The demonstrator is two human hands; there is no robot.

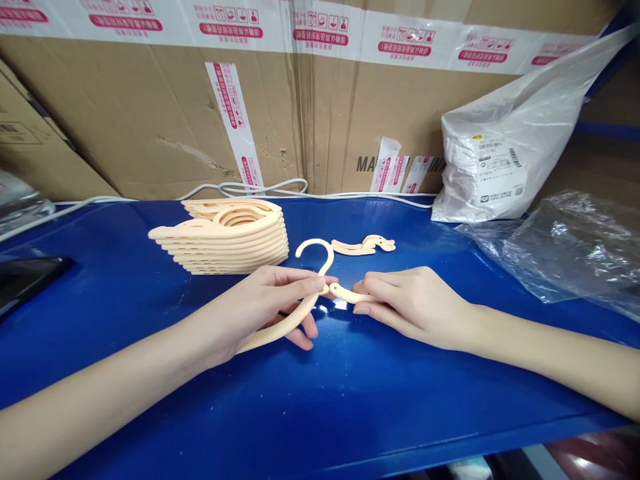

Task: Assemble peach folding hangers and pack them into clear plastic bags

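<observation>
My left hand (285, 297) grips a cream plastic hanger piece (287, 325) with a hook on top and one curved arm running down to the left under my palm. Pinched in my right hand (407, 303) is a separate-looking hanger arm (345, 294), its holed end close beside the hook's joint; I cannot tell whether the two touch. Most of that arm is hidden by my fingers. Behind my hands lies a small group of loose hanger parts (357, 247). A neat stack of cream hangers (225, 243) sits behind my left hand.
Cardboard boxes (165, 120) with printed tape stand along the back of the blue table (300, 413). A white cable (270, 190) runs before them. At right are a labelled white bag (493, 160) and clear plastic wrap (575, 240); a dark flat device (30, 280) lies at left.
</observation>
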